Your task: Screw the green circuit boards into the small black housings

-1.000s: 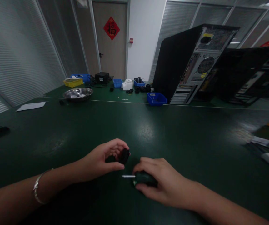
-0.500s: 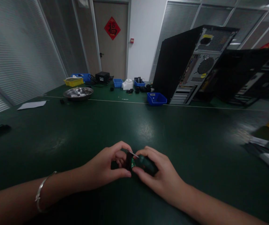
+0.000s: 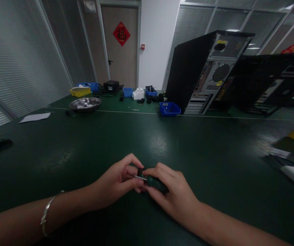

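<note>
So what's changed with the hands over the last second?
The right hand brought the green-handled screwdriver across to the small black part in the left hand; the hands, apart a second ago, now touch. The left hand kept its hold on the part. The computer tower, blue bin and metal dish stayed put.

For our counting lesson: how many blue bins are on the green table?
4. The nearest bin sits by the upright computer case; a left bin and right bin flank the white device; the far-left bin stands behind a yellow bin. More may be hidden.
</note>
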`<state>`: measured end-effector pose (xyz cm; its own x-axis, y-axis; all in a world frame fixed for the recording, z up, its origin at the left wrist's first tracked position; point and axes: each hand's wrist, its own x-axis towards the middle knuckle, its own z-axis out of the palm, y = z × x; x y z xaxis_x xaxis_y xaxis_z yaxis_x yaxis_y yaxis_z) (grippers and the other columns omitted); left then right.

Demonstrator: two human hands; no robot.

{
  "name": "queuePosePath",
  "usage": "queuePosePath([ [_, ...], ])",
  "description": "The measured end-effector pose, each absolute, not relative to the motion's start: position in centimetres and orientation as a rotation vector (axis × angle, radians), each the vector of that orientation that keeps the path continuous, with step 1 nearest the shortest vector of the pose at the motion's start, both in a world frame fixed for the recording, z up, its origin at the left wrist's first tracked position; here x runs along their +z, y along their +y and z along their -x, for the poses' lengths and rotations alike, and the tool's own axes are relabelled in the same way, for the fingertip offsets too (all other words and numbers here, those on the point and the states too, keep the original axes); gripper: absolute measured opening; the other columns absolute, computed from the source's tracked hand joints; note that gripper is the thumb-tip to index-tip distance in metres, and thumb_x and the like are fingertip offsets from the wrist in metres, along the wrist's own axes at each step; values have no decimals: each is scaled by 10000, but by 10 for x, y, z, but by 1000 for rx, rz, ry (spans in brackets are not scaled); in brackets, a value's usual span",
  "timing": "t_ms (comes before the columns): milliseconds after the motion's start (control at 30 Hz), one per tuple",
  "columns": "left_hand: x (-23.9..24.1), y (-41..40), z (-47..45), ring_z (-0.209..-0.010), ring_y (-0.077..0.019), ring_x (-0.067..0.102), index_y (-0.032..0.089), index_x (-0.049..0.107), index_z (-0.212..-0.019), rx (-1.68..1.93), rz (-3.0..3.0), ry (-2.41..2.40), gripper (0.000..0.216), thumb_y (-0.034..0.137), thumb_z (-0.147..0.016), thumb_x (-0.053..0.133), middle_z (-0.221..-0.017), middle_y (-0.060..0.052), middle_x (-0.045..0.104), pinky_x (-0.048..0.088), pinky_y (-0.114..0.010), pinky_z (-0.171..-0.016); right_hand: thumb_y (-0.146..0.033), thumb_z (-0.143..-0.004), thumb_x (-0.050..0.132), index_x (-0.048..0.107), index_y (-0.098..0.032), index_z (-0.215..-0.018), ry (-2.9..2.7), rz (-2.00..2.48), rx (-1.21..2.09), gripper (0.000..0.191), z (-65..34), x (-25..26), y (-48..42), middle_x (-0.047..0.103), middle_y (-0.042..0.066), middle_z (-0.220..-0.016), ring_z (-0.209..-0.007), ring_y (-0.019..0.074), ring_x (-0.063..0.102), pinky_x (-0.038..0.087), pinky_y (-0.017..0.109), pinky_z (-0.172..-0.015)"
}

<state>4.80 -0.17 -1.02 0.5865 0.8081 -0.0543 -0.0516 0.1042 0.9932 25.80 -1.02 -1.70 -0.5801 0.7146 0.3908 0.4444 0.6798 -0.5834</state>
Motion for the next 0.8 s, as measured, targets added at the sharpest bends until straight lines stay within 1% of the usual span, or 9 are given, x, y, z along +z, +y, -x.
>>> queuePosePath([
  [133,-9,-3,-51,-785,-163,672,190,456,-1002,754,-1297,673,267,247,-878,686,-835,-13,677,492,-331,-742,-271,-939,572,638,-186,-1121,-2300,863,483,211,-258,-16,-9,639,57,-864,-723,179,606,450,277,-622],
  [200,-8,-4,-51,-805,-172,676,196,461,-1082,759,-1328,679,301,221,-878,680,-839,-6,668,497,-339,-756,-272,-950,555,627,-197,-1182,-2323,840,444,254,-258,-17,-8,630,53,-863,-715,176,599,446,277,-614],
  [300,-4,-1,-46,-923,-210,682,193,473,-1201,773,-1373,731,359,204,-890,652,-960,-49,695,501,-386,-851,-258,-962,536,547,-229,-1326,-2320,820,460,366,-261,-19,-7,616,45,-880,-719,172,593,446,275,-612],
  [367,0,7,-37,-1000,-230,669,175,531,-1191,834,-1409,824,293,208,-912,616,-1069,-86,702,493,-413,-912,-243,-960,542,505,-239,-1371,-2267,833,510,413,-264,-19,-6,616,45,-901,-736,174,594,452,277,-624],
  [433,3,23,-21,-956,-232,674,158,599,-1146,1006,-1420,979,239,215,-915,614,-1072,-97,715,517,-404,-883,-218,-952,553,521,-240,-1350,-2206,854,576,400,-267,-19,-5,624,49,-932,-768,177,598,462,280,-651],
  [500,5,44,2,-879,-226,677,130,662,-1081,1348,-1279,1188,198,189,-892,644,-963,-94,730,544,-371,-820,-200,-947,564,559,-242,-1303,-2172,859,647,358,-269,-19,-4,629,46,-950,-790,174,603,470,278,-674],
  [600,6,77,45,-851,-153,649,132,646,-1057,1688,-1103,1342,166,156,-973,505,-949,-49,684,543,-283,-786,-187,-939,581,594,-238,-1256,-2191,831,750,321,-270,-17,-4,635,39,-945,-792,163,608,475,263,-679],
  [700,4,100,86,-924,-216,659,138,602,-1162,1876,-919,1499,235,262,-964,574,-1126,-87,646,567,-391,-781,-180,-929,593,606,-221,-1246,-2245,777,806,320,-269,-15,-5,646,39,-931,-789,157,612,473,253,-678],
  [800,1,109,113,-1013,-256,645,154,577,-1230,1934,-770,1616,307,281,-951,598,-1228,-106,612,556,-451,-838,-174,-923,594,618,-207,-1229,-2286,754,840,309,-268,-13,-6,656,44,-932,-805,160,618,478,254,-703],
])
